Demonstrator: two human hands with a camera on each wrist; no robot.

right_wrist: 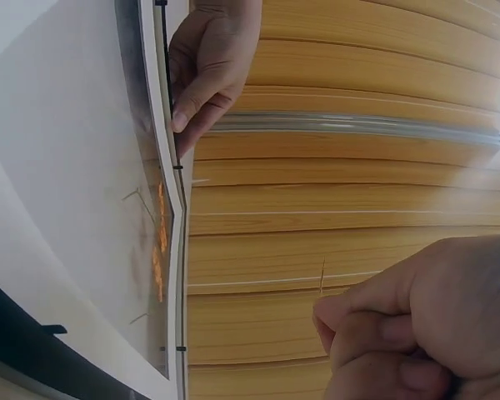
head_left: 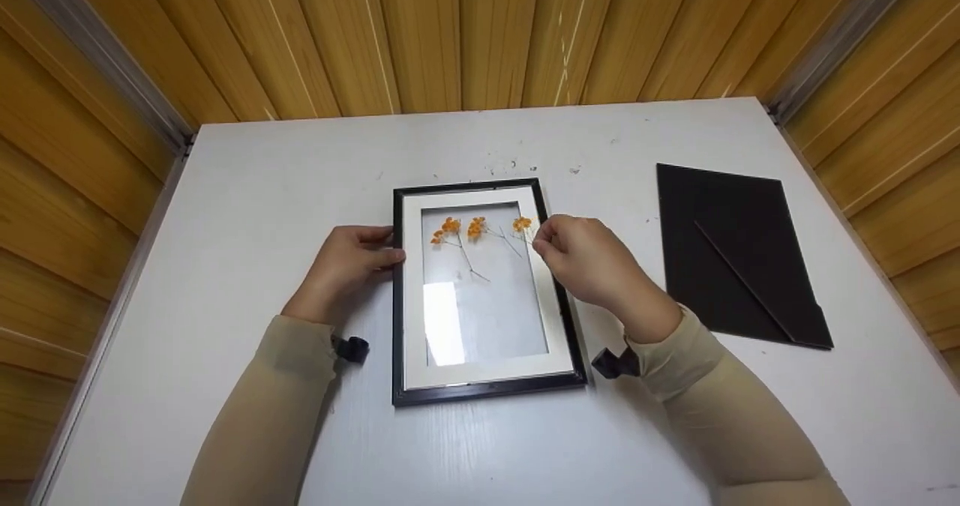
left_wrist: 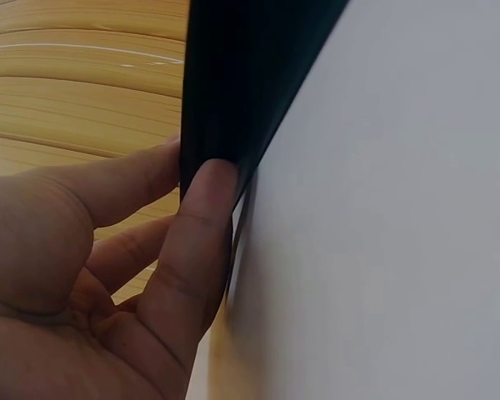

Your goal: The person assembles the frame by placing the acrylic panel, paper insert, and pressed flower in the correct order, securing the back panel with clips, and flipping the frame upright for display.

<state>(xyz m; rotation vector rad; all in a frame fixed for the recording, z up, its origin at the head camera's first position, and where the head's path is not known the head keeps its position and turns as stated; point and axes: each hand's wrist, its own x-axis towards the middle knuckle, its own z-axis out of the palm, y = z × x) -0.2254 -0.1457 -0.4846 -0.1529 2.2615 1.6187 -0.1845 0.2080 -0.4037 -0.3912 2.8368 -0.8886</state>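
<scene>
A black picture frame (head_left: pixel 399 303) with a white mat (head_left: pixel 480 375) lies on the table, its middle pane see-through. My left hand (head_left: pixel 349 270) grips the frame's left side, the thumb over the black edge. Two orange dried flower sprigs, a left one (head_left: pixel 450 226) and a middle one (head_left: pixel 477 227), lie on the upper part of the pane with thin stems pointing down and right. Over the mat's right border, my right hand (head_left: pixel 596 258) pinches the stem of a third orange sprig (head_left: pixel 522 224) between thumb and forefinger. A thin stem tip (right_wrist: pixel 322 277) pokes past those fingertips in the right wrist view.
A black backing board (head_left: pixel 720 266) with a slanting stand strip lies to the right on the white table (head_left: pixel 262 176). Small dark specks dot the tabletop beyond the frame. Yellow wood-grain panels (head_left: pixel 487 41) wall off the back and sides.
</scene>
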